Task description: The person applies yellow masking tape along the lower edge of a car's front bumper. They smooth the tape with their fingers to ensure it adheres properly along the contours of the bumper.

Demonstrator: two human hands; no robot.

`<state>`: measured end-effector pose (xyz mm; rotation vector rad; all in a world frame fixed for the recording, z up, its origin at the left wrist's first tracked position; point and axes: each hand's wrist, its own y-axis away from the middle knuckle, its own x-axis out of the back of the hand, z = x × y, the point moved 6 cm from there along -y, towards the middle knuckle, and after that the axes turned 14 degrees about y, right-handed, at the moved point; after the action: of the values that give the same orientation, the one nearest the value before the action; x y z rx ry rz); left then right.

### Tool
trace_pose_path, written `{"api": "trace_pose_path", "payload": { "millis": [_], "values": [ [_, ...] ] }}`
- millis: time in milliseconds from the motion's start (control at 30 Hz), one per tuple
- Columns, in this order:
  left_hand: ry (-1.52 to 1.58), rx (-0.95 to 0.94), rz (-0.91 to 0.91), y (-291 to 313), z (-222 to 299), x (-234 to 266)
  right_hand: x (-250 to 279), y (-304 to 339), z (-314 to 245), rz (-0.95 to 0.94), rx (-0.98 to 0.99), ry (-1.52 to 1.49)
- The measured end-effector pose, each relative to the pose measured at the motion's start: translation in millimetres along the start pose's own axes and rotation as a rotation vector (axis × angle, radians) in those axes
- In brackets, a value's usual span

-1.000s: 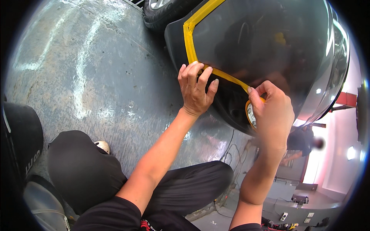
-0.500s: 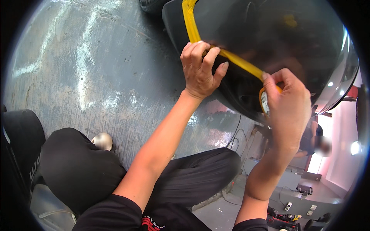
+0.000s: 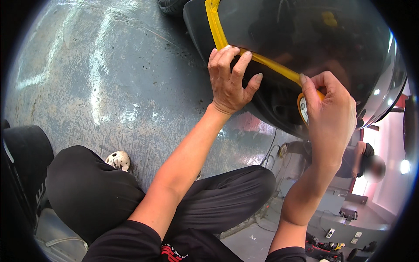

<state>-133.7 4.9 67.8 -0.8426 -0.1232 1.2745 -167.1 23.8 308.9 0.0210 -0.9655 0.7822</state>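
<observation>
Count recorded: one left hand (image 3: 231,83) at 1 o'clock; one right hand (image 3: 334,113) at 3; one tape roll (image 3: 304,110), between 2 and 3; one car bumper (image 3: 297,35), 1 to 2; one tyre (image 3: 171,7), toward 11; one co-worker (image 3: 358,158), past 3.

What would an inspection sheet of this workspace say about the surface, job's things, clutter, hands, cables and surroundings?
Surface: worn, shiny grey floor.
Job's things: yellow tape along a dark car panel; tape roll below its right end.
Clutter: dark, red and yellow items at lower right, too small to identify.
Grips: left grip open, touching the tape; right grip closed on the roll.
Cables: thin dark cables lying behind the forearms.
Surroundings: tire at the top; another person at right.
</observation>
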Motion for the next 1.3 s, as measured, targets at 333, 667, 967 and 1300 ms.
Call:
{"api": "trace_pose_path", "payload": {
  "millis": [333,667,967,1300],
  "values": [
    [0.114,-0.110,-0.035,-22.5,33.7,-13.4,-9.0,-1.4,10.9,-0.043,0.019,-0.091],
    [0.080,-0.155,-0.018,-21.7,27.5,-16.0,-9.3,12.5,34.7,0.023,0.000,-0.092],
    [0.102,-0.157,-0.047,-26.2,42.1,-18.8,-10.2,11.4,32.3,0.018,-0.040,-0.051],
    [0.091,-0.237,-0.069,-34.7,56.3,-25.2,-14.4,28.9,55.2,-0.138,-0.087,-0.304]
  ]
}}
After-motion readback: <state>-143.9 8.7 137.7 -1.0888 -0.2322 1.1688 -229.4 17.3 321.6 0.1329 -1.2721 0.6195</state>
